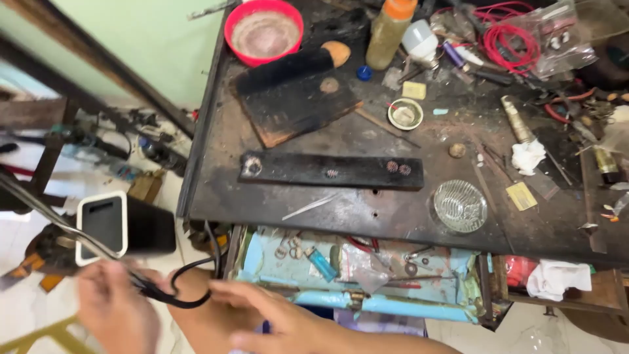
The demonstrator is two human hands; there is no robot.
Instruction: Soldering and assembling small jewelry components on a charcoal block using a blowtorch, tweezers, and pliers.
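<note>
Fingers of the left hand (114,308) curl around the tangle of thin black cable (190,288) and a slim metal rod (59,226) that runs up to the left edge of the picture; the grip looks closed, though motion blur hides the fingertips. The right hand (275,314) lies just beside it with fingers stretched forward and loosely spread, its thumb side touching the cable loop; whether it pinches the loop I cannot tell.

From the head view, both hands work low at the front left corner of the dark, scorched workbench (216,177), below its top. The cable loops between the hands and rises toward a black box with a white rim (105,226), which hangs or stands just left of the bench. An open blue-lined drawer (367,275) under the bench holds a blue lighter (321,263), rings and scraps.

On the bench top nothing is in hand: a black perforated bar (331,170), a charred block (295,108), a red bowl (264,29), a glass dish (460,205) and a pair of tweezers (313,206) lie apart from the hands. My judgement is that the work is at an early stage, cable being sorted, bench tools untouched.
</note>
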